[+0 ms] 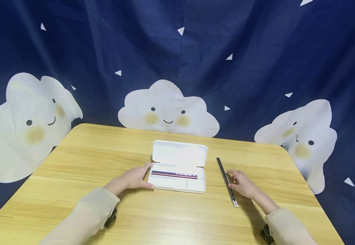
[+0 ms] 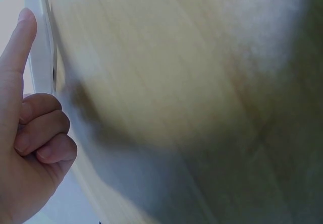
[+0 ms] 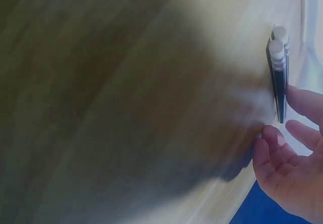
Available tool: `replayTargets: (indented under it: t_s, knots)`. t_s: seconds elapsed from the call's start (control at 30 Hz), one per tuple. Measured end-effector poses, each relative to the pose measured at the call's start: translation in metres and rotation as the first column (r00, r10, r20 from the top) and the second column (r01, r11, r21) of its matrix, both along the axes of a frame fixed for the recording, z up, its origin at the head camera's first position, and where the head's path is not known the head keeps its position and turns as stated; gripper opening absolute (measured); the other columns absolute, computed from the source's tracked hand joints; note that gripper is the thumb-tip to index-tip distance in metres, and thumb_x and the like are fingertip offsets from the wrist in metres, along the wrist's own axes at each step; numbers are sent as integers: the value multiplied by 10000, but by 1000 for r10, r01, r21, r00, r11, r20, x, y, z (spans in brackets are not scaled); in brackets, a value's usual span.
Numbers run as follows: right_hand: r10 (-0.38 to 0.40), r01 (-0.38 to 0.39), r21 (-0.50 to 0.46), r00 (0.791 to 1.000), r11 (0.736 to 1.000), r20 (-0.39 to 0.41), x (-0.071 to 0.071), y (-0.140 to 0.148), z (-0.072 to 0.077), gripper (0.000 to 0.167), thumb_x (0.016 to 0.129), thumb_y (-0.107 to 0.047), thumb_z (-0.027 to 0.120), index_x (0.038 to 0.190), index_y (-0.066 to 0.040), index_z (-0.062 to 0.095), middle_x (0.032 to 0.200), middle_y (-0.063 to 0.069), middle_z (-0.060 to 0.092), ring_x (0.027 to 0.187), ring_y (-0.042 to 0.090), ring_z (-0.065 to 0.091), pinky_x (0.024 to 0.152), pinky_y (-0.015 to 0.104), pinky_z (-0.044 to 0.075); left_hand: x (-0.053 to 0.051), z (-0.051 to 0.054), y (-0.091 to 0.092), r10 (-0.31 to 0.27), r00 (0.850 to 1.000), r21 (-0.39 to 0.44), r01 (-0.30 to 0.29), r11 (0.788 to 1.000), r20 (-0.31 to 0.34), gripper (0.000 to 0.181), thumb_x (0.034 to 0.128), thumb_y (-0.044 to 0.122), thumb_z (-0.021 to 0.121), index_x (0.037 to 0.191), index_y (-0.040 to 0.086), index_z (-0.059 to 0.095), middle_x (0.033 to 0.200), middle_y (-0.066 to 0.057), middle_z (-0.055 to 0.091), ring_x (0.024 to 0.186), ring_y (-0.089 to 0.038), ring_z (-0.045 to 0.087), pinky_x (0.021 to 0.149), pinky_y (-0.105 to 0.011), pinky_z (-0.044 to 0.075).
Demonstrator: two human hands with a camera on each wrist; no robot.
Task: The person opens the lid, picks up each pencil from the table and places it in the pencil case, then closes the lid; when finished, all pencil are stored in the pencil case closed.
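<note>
Two black pencils (image 1: 225, 178) just left of the nearer right hand (image 1: 244, 185)
Head: they run near-to-far, right of the pencil case (image 1: 169, 184), which the left hand (image 1: 135, 177) grips. Left wrist: three fingers curl beside the case. Right wrist: thumb and fingers parted; thumb contact hard to judge.

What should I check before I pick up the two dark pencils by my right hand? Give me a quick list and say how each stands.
1. Pencil case open: ok, its lid is tipped back.
2. Case steadied: ok, the left hand holds its left end.
3. Room inside: ok, there is bare space in front of the striped pencils.
4. Dark pencils together: ok, lying side by side.
5. Right hand gripping them: not ok, its fingers are not closed round them.
6. Thumb pressing firmly on them: cannot tell.
</note>
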State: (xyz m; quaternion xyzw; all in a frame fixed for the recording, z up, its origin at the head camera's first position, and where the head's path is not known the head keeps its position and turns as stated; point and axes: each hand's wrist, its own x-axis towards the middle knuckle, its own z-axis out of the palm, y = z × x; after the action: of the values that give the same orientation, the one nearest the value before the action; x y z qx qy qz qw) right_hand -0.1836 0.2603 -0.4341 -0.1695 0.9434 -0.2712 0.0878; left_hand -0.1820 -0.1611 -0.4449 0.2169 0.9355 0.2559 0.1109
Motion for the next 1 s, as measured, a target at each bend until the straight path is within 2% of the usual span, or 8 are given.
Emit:
replayTargets:
  t_s: [0.27, 0.5, 0.67, 0.83, 0.9, 1.0]
  knots:
    - [-10, 10, -25, 1000, 1000, 15, 0, 1, 1, 533, 781, -39, 665, 1247, 93, 442, 957, 178, 512, 815, 222, 517, 710, 364, 472, 0, 0, 0, -4, 1000, 2, 4, 1000, 2, 940, 672, 520, 733, 1351, 24, 314, 1139, -247, 571, 1003, -355, 572, 855, -474, 449]
    - [2, -3, 6, 1000, 1000, 24, 0, -1, 3, 545, 761, 4, 658, 1247, 104, 431, 929, 159, 498, 793, 207, 490, 687, 349, 455, -1, -1, 1, 11, 1000, 7, -12, 1000, 20, 956, 670, 521, 735, 1375, 46, 298, 1166, -249, 558, 1031, -352, 559, 886, -471, 434]
    - [27, -28, 46, 999, 999, 22, 0, 0, 4, 538, 723, 110, 606, 1228, 132, 422, 888, 134, 529, 806, 222, 500, 699, 376, 466, -2, -2, 2, 9, 1000, 9, -9, 1000, 19, 968, 670, 527, 732, 1379, 34, 293, 1179, -256, 550, 1047, -357, 552, 897, -472, 427]
    - [27, -27, 3, 998, 1000, 50, 0, 4, 3, 516, 714, 161, 519, 1216, 169, 396, 831, 122, 539, 733, 196, 482, 649, 342, 439, -2, -2, 2, 11, 1000, 7, -12, 1000, 20, 964, 670, 521, 736, 1376, 34, 296, 1194, -258, 541, 1062, -364, 544, 905, -476, 422]
    - [24, -24, 1, 999, 1000, 37, 0, 7, 0, 493, 719, 167, 485, 1206, 157, 410, 812, 99, 526, 724, 184, 468, 645, 327, 426, -2, -1, 2, 10, 1000, 6, -10, 1000, 20, 965, 671, 520, 735, 1376, 31, 295, 1196, -259, 539, 1063, -364, 543, 904, -476, 422]
    - [35, -35, -2, 999, 999, 22, 1, 10, 1, 447, 734, 174, 453, 1180, 157, 435, 860, 151, 543, 795, 262, 520, 709, 397, 464, -2, -1, 2, 9, 1000, 7, -9, 1000, 21, 961, 671, 519, 735, 1374, 32, 296, 1196, -257, 540, 1061, -362, 544, 900, -476, 424]
